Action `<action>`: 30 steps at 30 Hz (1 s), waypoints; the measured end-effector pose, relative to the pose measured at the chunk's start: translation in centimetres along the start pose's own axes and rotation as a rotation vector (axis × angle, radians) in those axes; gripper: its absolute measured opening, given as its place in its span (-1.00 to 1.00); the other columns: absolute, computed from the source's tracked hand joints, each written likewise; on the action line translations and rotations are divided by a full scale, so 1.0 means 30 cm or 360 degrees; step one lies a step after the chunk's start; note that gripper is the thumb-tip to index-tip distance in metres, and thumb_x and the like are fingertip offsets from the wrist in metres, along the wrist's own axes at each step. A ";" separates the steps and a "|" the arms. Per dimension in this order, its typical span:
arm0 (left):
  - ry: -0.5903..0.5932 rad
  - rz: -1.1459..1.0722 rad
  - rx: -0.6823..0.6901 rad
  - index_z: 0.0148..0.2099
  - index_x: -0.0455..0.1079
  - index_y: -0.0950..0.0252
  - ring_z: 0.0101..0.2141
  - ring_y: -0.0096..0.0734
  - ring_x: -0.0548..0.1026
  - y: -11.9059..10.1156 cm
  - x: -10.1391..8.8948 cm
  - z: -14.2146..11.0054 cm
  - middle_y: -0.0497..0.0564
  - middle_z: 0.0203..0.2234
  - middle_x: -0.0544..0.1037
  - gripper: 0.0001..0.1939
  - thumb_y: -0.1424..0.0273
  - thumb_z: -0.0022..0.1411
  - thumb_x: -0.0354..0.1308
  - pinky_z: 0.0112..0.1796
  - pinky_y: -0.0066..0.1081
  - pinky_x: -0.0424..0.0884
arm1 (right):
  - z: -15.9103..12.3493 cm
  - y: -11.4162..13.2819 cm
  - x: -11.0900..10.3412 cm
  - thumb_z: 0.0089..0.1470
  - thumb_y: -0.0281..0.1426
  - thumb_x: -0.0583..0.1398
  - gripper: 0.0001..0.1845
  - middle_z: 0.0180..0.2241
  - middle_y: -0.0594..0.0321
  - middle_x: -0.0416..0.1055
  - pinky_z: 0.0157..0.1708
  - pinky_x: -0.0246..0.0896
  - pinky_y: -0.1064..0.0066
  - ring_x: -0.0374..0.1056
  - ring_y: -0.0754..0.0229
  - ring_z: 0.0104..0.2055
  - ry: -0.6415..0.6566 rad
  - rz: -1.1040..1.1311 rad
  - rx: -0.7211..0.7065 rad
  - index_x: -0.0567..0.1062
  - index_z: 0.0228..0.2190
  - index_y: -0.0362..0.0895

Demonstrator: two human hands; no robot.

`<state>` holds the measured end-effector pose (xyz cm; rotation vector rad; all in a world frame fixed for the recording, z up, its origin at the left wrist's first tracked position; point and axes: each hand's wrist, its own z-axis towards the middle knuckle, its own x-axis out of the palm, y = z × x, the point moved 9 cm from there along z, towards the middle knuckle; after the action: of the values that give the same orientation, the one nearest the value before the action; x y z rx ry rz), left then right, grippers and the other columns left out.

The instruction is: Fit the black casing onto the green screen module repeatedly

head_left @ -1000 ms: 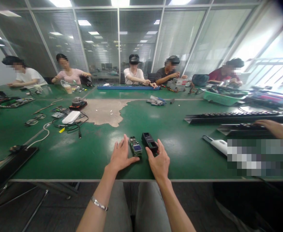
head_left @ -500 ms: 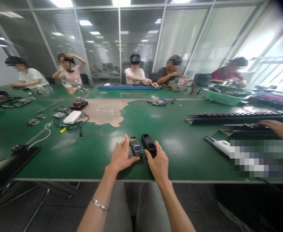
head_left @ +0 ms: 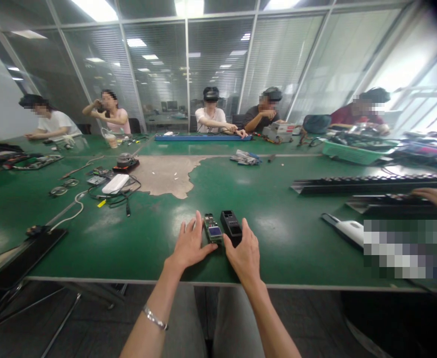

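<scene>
Near the front of the green table, a small circuit board [head_left: 214,231] with a little blue-violet screen lies beside a black plastic case [head_left: 230,223] that has cut-out openings. My left hand [head_left: 190,244] rests at the board's left side, fingers stretched out and apart, its thumb reaching to the board's near edge. Around the near end of the case is my right hand [head_left: 245,252], with thumb and fingers spread. Whether either hand touches its piece is hard to tell. My right hand hides the lower part of the case.
Left lie a white box [head_left: 116,184] with black cables and a pair of glasses [head_left: 64,187]. Dark metal rails [head_left: 375,185], a white handheld tool [head_left: 347,227] and another person's hand [head_left: 436,199] are on the right. A green basket [head_left: 360,153] stands farther back. Several people sit opposite.
The view has shifted slightly, moving the scene a little down and right. My right thumb and fingers look slightly wider apart. One person in pink across the table has lowered a raised arm.
</scene>
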<state>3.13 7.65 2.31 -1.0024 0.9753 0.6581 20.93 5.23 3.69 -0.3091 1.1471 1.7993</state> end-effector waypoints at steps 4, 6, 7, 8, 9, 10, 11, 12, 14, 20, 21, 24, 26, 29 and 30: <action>0.0084 0.0003 -0.0012 0.39 -0.70 0.34 0.35 0.03 -0.11 0.007 0.010 0.010 0.28 0.37 -0.02 0.17 -0.16 0.20 0.04 0.26 0.11 -0.21 | -0.007 0.000 0.002 0.13 -0.15 0.11 -0.19 0.15 -0.21 0.28 0.12 0.15 -0.01 0.21 -0.15 0.16 0.0011 -0.0012 -0.0021 0.07 0.28 -0.32; 0.0138 -0.0013 -0.0025 0.38 -0.72 0.39 0.36 0.01 -0.15 0.014 0.010 0.013 0.32 0.38 -0.14 0.23 -0.20 0.17 0.03 0.27 0.08 -0.18 | -0.007 0.001 -0.002 0.15 -0.16 0.09 -0.21 0.13 -0.20 0.30 0.10 0.16 -0.01 0.22 -0.15 0.14 -0.0006 -0.0008 -0.0028 0.07 0.28 -0.32; 0.0166 -0.0013 -0.0044 0.39 -0.70 0.42 0.36 0.01 -0.18 0.020 0.008 0.012 0.34 0.38 -0.20 0.24 -0.22 0.15 0.03 0.27 0.07 -0.18 | -0.007 0.001 -0.003 0.17 -0.16 0.08 -0.22 0.12 -0.20 0.31 0.09 0.18 -0.01 0.23 -0.15 0.13 -0.0012 -0.0007 -0.0031 0.08 0.28 -0.32; 0.0194 -0.0001 -0.0074 0.40 -0.65 0.43 0.36 0.02 -0.21 0.029 0.006 0.011 0.35 0.38 -0.25 0.25 -0.25 0.13 0.01 0.27 0.07 -0.18 | -0.007 0.001 -0.002 0.18 -0.16 0.07 -0.24 0.11 -0.19 0.32 0.08 0.18 -0.01 0.24 -0.15 0.12 -0.0016 -0.0007 -0.0038 0.08 0.27 -0.32; 0.0219 0.0020 -0.0109 0.41 -0.58 0.44 0.36 0.05 -0.24 0.039 0.004 0.009 0.35 0.38 -0.27 0.25 -0.28 0.11 -0.01 0.27 0.08 -0.19 | -0.008 0.002 0.000 0.18 -0.16 0.06 -0.25 0.11 -0.19 0.32 0.07 0.19 -0.01 0.25 -0.15 0.11 -0.0018 -0.0010 -0.0048 0.09 0.27 -0.32; 0.0240 0.0050 -0.0146 0.43 -0.51 0.44 0.36 0.08 -0.25 0.048 0.002 0.007 0.35 0.38 -0.26 0.24 -0.31 0.10 -0.03 0.27 0.11 -0.21 | -0.008 0.002 0.002 0.19 -0.16 0.05 -0.25 0.11 -0.19 0.32 0.06 0.20 -0.01 0.26 -0.16 0.10 -0.0017 -0.0014 -0.0059 0.10 0.27 -0.32; 0.0254 0.0081 -0.0173 0.43 -0.44 0.44 0.36 0.10 -0.26 0.056 0.000 0.005 0.35 0.38 -0.24 0.23 -0.32 0.08 -0.04 0.27 0.14 -0.24 | -0.010 0.001 0.005 0.19 -0.16 0.04 -0.26 0.12 -0.19 0.33 0.06 0.20 -0.01 0.27 -0.16 0.10 -0.0017 -0.0018 -0.0065 0.11 0.27 -0.32; 0.0260 0.0110 -0.0186 0.43 -0.38 0.44 0.35 0.12 -0.27 0.061 -0.001 0.003 0.35 0.38 -0.22 0.23 -0.34 0.06 -0.04 0.26 0.16 -0.26 | -0.011 0.000 0.007 0.20 -0.15 0.04 -0.26 0.12 -0.19 0.33 0.06 0.20 -0.01 0.27 -0.16 0.09 -0.0017 -0.0021 -0.0067 0.12 0.26 -0.32; 0.0240 0.0158 -0.0174 0.43 -0.31 0.47 0.35 0.13 -0.26 0.061 -0.003 0.000 0.34 0.38 -0.20 0.25 -0.35 0.03 -0.03 0.27 0.15 -0.27 | -0.011 -0.004 0.007 0.19 -0.15 0.04 -0.27 0.13 -0.19 0.32 0.07 0.19 0.00 0.27 -0.15 0.11 -0.0013 -0.0015 -0.0048 0.14 0.26 -0.33; 0.0077 0.0232 -0.0070 0.42 -0.16 0.44 0.36 0.06 -0.22 0.044 -0.005 -0.015 0.28 0.38 -0.08 0.18 -0.37 0.06 -0.09 0.29 0.06 -0.26 | 0.014 0.017 -0.062 0.16 -0.08 0.08 -0.24 0.14 -0.16 0.32 0.05 0.22 0.04 0.33 -0.12 0.07 -0.0074 0.0127 0.0178 0.17 0.25 -0.27; 0.0072 0.0227 -0.0066 0.42 -0.16 0.44 0.36 0.07 -0.21 0.044 -0.004 -0.017 0.28 0.38 -0.07 0.20 -0.38 0.05 -0.09 0.29 0.07 -0.26 | 0.021 0.035 -0.078 0.15 -0.07 0.09 -0.24 0.12 -0.14 0.36 0.03 0.24 0.05 0.36 -0.10 0.04 -0.0085 0.0159 0.0199 0.18 0.25 -0.25; 0.0083 0.0206 -0.0044 0.41 -0.15 0.45 0.36 0.08 -0.18 0.044 -0.001 -0.020 0.28 0.37 -0.06 0.22 -0.40 0.02 -0.10 0.28 0.11 -0.27 | 0.044 0.119 -0.110 0.15 -0.07 0.10 -0.24 0.11 -0.10 0.37 0.01 0.27 0.08 0.39 -0.07 -0.01 -0.0114 0.0182 0.0124 0.17 0.25 -0.22; 0.0089 0.0193 -0.0032 0.41 -0.14 0.43 0.36 0.09 -0.19 0.045 -0.003 -0.021 0.27 0.37 -0.05 0.21 -0.39 0.02 -0.08 0.28 0.12 -0.28 | 0.052 0.176 -0.105 0.16 -0.07 0.09 -0.25 0.13 -0.11 0.35 0.00 0.27 0.08 0.38 -0.09 0.00 -0.0085 0.0166 0.0038 0.18 0.25 -0.22; 0.0076 0.0172 -0.0044 0.42 -0.15 0.39 0.36 0.09 -0.19 0.051 -0.007 -0.022 0.25 0.37 -0.04 0.17 -0.35 0.04 -0.04 0.28 0.13 -0.27 | 0.048 0.226 -0.068 0.16 -0.09 0.08 -0.26 0.12 -0.13 0.36 -0.01 0.28 0.07 0.37 -0.14 0.03 -0.0022 0.0094 -0.0007 0.19 0.24 -0.26; 0.0070 0.0164 -0.0052 0.42 -0.16 0.38 0.36 0.08 -0.18 0.054 -0.008 -0.022 0.24 0.37 -0.04 0.16 -0.33 0.05 -0.03 0.28 0.13 -0.26 | 0.044 0.235 -0.053 0.16 -0.09 0.08 -0.26 0.12 -0.14 0.36 -0.02 0.28 0.06 0.37 -0.16 0.04 -0.0005 0.0057 -0.0003 0.19 0.24 -0.27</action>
<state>1.46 7.71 1.78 -1.0039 1.0634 0.7419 16.36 4.57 9.40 -0.2887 1.1551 1.8315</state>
